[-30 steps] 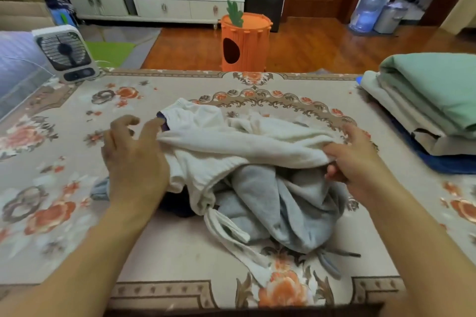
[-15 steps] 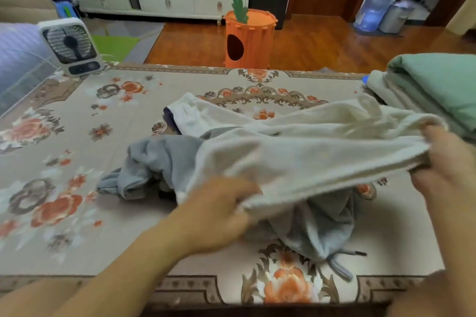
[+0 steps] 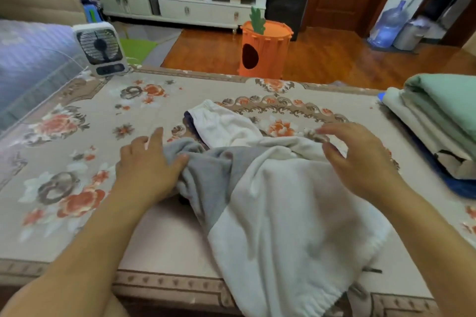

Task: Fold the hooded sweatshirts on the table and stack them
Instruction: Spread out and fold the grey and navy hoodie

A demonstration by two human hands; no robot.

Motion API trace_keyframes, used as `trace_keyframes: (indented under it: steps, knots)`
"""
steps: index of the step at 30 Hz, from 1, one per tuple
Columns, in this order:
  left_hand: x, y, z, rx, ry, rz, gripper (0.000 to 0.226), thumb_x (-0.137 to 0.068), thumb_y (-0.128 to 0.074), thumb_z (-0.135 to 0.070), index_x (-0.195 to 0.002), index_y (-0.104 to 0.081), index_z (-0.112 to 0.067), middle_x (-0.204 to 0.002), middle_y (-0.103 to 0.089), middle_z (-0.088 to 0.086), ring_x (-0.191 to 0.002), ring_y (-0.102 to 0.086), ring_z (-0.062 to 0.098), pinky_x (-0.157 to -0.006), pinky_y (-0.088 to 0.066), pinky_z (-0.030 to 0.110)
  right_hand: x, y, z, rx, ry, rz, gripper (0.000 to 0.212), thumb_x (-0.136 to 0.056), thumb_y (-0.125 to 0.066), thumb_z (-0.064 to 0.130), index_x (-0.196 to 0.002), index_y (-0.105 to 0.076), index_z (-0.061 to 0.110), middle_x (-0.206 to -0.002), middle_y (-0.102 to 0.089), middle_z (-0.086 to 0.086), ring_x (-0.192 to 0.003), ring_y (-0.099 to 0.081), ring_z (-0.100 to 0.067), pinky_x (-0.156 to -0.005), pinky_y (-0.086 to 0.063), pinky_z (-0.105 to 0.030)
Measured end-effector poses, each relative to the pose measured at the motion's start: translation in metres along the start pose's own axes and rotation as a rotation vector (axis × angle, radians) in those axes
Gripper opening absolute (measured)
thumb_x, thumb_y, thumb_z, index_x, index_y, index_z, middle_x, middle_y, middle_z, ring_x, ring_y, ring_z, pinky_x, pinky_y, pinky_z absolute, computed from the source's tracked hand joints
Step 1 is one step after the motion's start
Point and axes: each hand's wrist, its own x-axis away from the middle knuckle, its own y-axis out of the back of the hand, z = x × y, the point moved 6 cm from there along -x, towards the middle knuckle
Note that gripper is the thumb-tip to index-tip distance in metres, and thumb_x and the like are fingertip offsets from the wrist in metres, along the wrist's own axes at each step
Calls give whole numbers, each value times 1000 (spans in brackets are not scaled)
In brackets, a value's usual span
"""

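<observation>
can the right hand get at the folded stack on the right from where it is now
Probably yes: the right hand hovers open over the white sweatshirt, holding nothing, and only bare table lies between it and the folded stack.

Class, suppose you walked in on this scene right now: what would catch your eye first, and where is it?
First, the white sweatshirt spread mid-table, hanging over the near edge, with both hands at it: the left hand on the grey sweatshirt beside it, the right hand open above. Next, the orange carrot-shaped bin on the floor behind.
</observation>
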Motion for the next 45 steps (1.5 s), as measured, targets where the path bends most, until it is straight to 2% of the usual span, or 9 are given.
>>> trace_keyframes:
  steps: [5,12,18,23,27,31,37,40,45]
  knots:
    - [5,-3,-24,232,-350,380,18,-83,-74,-25,-93,-61,-33,-104,-63,-4,-100,-60,22,-80,-47,28,-87,-77,60,61,6,402,42,-100,-56,33,-141,-53,22,-143,-55,2,-126,-53,-20,-100,-41,-34]
    - [42,-33,-24,-15,-586,639,33,-78,-74,-31,-77,-42,-40,-103,-40,-5,-95,-44,19,-85,-45,39,-99,-196,77,451,-161,921,126,-73,-77,65,-160,2,20,-160,-31,-10,-137,-41,-36,-110,-39,-48]
    - [17,-25,-1,-117,-411,536,21,-88,-66,-21,-106,-56,-26,-115,-64,2,-98,-59,22,-81,-48,31,-143,-143,95,542,-44,618,22,-95,-57,26,-107,-61,8,-113,-65,-10,-86,-54,-24,-74,-43,-32]
    - [-13,33,18,233,-113,-56,20,-82,-57,-2,-77,-48,-20,-86,-56,10,-76,-55,30,-64,-48,37,-204,24,72,185,-241,9,22,-94,-59,24,-106,-67,9,-105,-69,-13,-89,-63,-32,-72,-43,-29]
    - [-16,85,43,249,82,-634,25,-76,-59,5,-94,-63,-12,-102,-49,20,-94,-49,42,-67,-44,45,-205,123,41,67,-354,-261,36,-93,-62,26,-123,-64,7,-122,-65,-17,-115,-60,-37,-86,-47,-35]
    - [-38,66,81,110,258,-435,32,-81,-63,-2,-111,-66,-10,-120,-47,27,-112,-45,48,-87,-46,54,-176,139,-25,320,-494,-203,48,-92,-64,29,-127,-60,-4,-122,-62,-25,-111,-60,-42,-89,-49,-42]
    - [-38,31,50,-44,201,-182,71,-89,-56,-13,-152,-28,-28,-157,-10,20,-143,-15,44,-116,-19,56,-67,23,-116,916,-460,671,14,-93,-63,25,-104,-61,17,-125,-58,-12,-107,-57,-30,-84,-44,-35]
    - [-37,17,-11,-92,-235,-116,83,-87,-56,-21,-156,-18,-44,-168,3,3,-154,8,31,-123,3,55,-72,-6,-113,905,-331,549,35,-92,-56,31,-126,-57,22,-137,-46,-13,-124,-48,-35,-100,-45,-40]
    - [-32,-24,-35,-85,-315,14,69,-95,-33,-63,-157,-26,-34,-156,-40,4,-140,-38,31,-114,-33,49,-96,-61,-46,368,-211,448,54,-103,-45,43,-151,-40,17,-152,-46,-11,-136,-45,-33,-111,-38,-41]
